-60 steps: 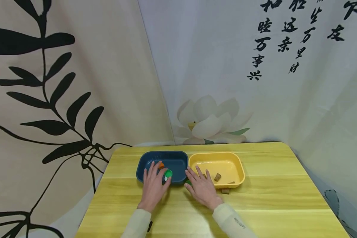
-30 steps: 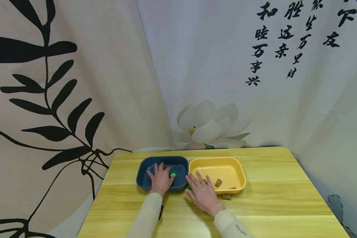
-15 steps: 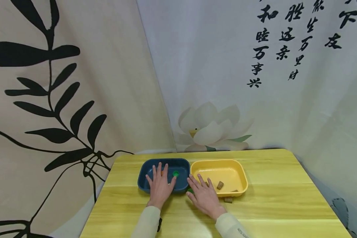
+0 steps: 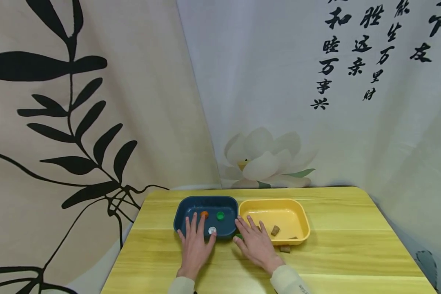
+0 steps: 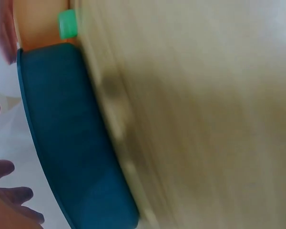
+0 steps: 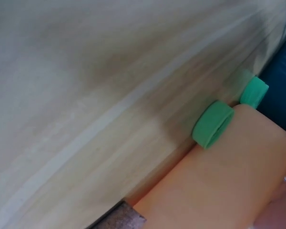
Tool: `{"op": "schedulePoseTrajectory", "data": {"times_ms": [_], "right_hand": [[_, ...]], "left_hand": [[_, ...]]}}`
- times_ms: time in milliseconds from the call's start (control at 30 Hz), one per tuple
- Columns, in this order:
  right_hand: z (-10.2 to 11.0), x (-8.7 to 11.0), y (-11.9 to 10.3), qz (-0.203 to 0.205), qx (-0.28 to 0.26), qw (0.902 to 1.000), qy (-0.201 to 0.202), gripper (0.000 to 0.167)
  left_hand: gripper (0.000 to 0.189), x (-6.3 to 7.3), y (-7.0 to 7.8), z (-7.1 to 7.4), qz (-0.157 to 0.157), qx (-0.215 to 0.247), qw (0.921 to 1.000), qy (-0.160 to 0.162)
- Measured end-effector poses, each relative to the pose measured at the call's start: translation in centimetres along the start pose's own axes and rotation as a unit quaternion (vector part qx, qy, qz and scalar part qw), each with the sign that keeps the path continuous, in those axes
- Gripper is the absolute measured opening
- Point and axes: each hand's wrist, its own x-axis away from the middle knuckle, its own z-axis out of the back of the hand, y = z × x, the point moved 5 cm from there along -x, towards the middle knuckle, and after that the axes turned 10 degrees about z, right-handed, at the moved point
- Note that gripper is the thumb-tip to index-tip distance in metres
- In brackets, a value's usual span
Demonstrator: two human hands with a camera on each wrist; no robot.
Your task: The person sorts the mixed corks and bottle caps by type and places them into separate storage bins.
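Observation:
My left hand (image 4: 196, 249) is over the front rim of the dark blue tray (image 4: 181, 208), fingers spread and straight, holding nothing. Inside that tray lie an orange cap (image 4: 204, 214), a green cap (image 4: 220, 216) and a white round piece (image 4: 212, 230) by my thumb. My right hand (image 4: 256, 245) lies flat over the front left corner of the yellow tray (image 4: 305, 222), fingers extended. Partly under it, a green cap (image 4: 239, 236) shows on the table; the right wrist view has two, a nearer cap (image 6: 213, 124) and a farther cap (image 6: 254, 92).
Brown cork-like pieces sit in the yellow tray, one plainly seen cork piece (image 4: 275, 230) among them. Another brown piece (image 4: 285, 248) rests on the table before its front rim. Both trays stand side by side on the wooden table (image 4: 353, 245), with a printed curtain (image 4: 334, 143) behind.
My left hand has drawn back from inside the blue tray to its front rim, uncovering the caps and white piece. My right hand stays at the yellow tray's corner. The head view has shifted slightly.

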Motion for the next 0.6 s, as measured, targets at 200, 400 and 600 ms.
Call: {"op": "schedulePoseTrajectory", "data": {"times_ms": [200,400,600], "right_hand": [[0.9,0.7,0.4,-0.007,-0.023,0.9993,0.028,0.060],[1.9,2.0,1.4,-0.039,-0.042,0.9965,0.062,0.058],[3.4,2.7,2.8,-0.057,-0.044,0.9932,0.091,0.060]], "left_hand": [[0.072,1.5,0.2,0.1,-0.021,0.003,0.9994,0.028],[0.071,2.8,0.5,-0.2,-0.028,0.011,0.9994,0.017],[0.066,3.4,1.1,-0.3,-0.057,0.022,0.9977,0.031]]}}
